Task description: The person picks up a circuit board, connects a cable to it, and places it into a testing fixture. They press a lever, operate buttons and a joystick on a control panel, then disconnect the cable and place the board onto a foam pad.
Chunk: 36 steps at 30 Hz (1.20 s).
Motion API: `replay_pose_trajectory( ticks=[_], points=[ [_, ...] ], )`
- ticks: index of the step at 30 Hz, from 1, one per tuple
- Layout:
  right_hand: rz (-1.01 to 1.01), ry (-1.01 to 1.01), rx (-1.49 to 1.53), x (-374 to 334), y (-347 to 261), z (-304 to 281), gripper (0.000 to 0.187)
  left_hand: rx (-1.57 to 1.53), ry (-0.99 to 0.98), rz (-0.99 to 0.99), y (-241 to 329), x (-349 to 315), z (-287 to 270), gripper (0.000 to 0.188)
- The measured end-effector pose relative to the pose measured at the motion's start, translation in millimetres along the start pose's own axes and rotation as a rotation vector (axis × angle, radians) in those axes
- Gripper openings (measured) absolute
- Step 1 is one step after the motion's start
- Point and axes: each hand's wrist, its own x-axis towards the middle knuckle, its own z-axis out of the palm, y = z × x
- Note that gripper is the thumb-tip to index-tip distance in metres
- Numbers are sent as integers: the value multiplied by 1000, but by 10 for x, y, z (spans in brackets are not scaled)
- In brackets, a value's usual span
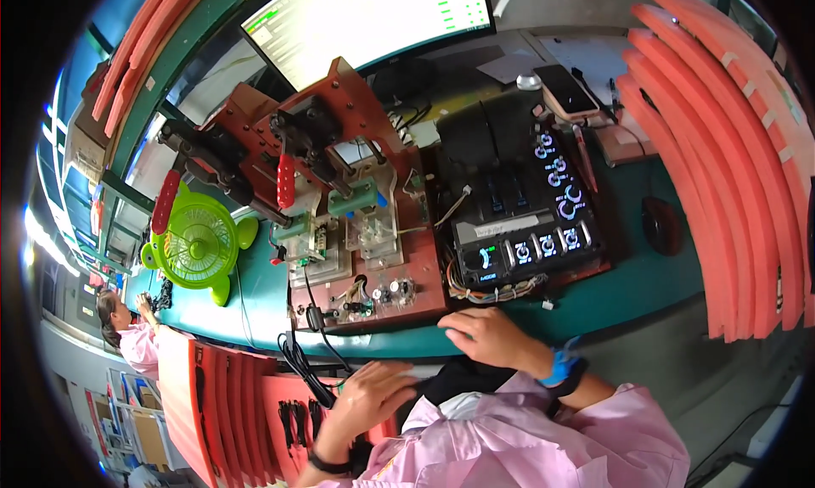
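- Fingers of the right hand [488,335] are seen spread and laid flat on the near edge of the green bench [645,284], just in front of the brown test fixture [365,233]; nothing is grasped by them.
- Fingers of the left hand [369,396] are curled loosely downward over the red foam tray [280,420] below the bench edge; whether a part is pinched beneath them cannot be told, since the fingertips are hidden.
- 2 clamp stations with green blocks [352,201] are mounted on the fixture, and a small module is seen seated in each; both red-handled levers [286,181] are raised rather than pressed down.
- Black control panels [526,246] with lit displays are placed to the right of the fixture, apart from both hands.
- Small black parts [293,422] are held in rows in the red tray, close beside the left hand.
- Progress is judged as early or between cycles: the stations appear loaded, but no clamping is seen and neither hand is on a lever.
- A green desk fan [199,246], a monitor [365,21], a phone [567,91] and stacked red foam trays [730,165] are set around the bench.
- Another person [127,331] is seated at the far left end of the bench.
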Motion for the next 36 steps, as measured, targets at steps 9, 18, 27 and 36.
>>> replay_pose_trajectory(
  ticks=[9, 18, 27, 36],
  points=[
    [-154, -40, -805, 700, -267, -1106, 11, 80, 400, 165, -453, 536, 639, 19],
    [-212, -464, -1083, 1155, -437, -605, 14, -109, 499, 228, -410, 687, 764, 24],
    [-318, -659, -1146, 1149, -444, -471, 6, -175, 456, 296, -538, 520, 791, 25],
    [392, -776, -1120, 1285, -468, -403, 14, -190, 457, 309, -541, 561, 811, 25]
  ],
)
